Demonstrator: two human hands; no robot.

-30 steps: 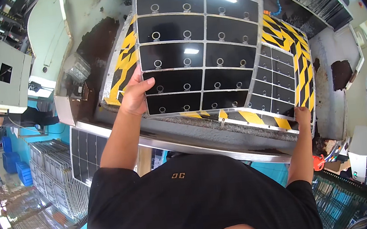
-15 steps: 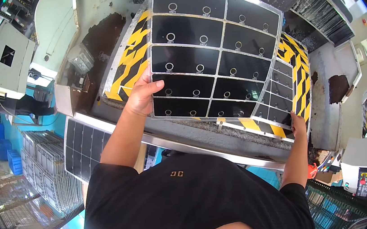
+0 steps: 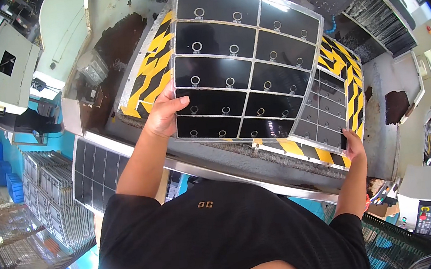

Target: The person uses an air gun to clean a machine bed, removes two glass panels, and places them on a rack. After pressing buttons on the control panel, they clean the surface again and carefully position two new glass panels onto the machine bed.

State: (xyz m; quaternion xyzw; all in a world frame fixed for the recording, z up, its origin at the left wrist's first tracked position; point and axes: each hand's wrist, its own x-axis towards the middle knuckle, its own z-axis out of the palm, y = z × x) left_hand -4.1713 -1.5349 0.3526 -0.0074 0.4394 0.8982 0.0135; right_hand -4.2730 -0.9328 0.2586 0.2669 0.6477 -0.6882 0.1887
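L hand (image 3: 163,116) grips black panel (image 3: 242,62) at left edge, R hand (image 3: 354,144) holds its right corner, over striped surface (image 3: 147,68).

A yellow-black striped machine bed (image 3: 147,70) sits above stacked panel racks (image 3: 55,198).

A factory floor: hazard-striped machine bed (image 3: 144,68), stacked wire racks (image 3: 53,201), control cabinet (image 3: 425,206).

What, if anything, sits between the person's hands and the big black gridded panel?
Nothing visible. The left hand already grips the near-left edge of the upper black panel, thumb on top. The right hand holds the near-right corner of a second panel lying beneath it, over the yellow-and-black striped surface.
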